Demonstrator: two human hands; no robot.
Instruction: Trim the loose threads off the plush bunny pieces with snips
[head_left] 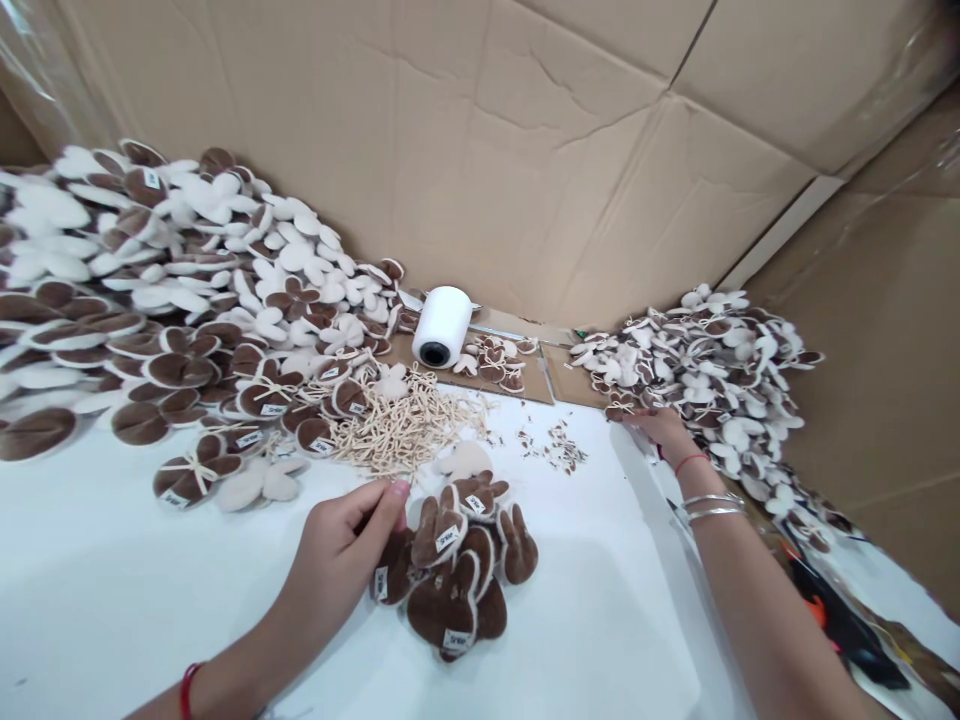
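My left hand [349,540] is closed in a pinch, thumb against forefinger, at the front edge of a heap of cream cord bows [409,425]; what sits between the fingertips is too small to make out. Just beside it lies a small cluster of brown plush bunny heads [442,605] with white edges and printed labels. My right hand [664,430] reaches far right, its fingers closed on a brown bunny head [619,410] with a cream bow, at the edge of a pile of bunny heads with bows [697,360].
A large pile of brown and white bunny heads [187,260] covers the left. A white roll [442,325] stands at the back on cardboard, before a cardboard wall [450,150]. Small scraps [559,445] lie mid-table. A black tool with orange parts [847,620] lies at right.
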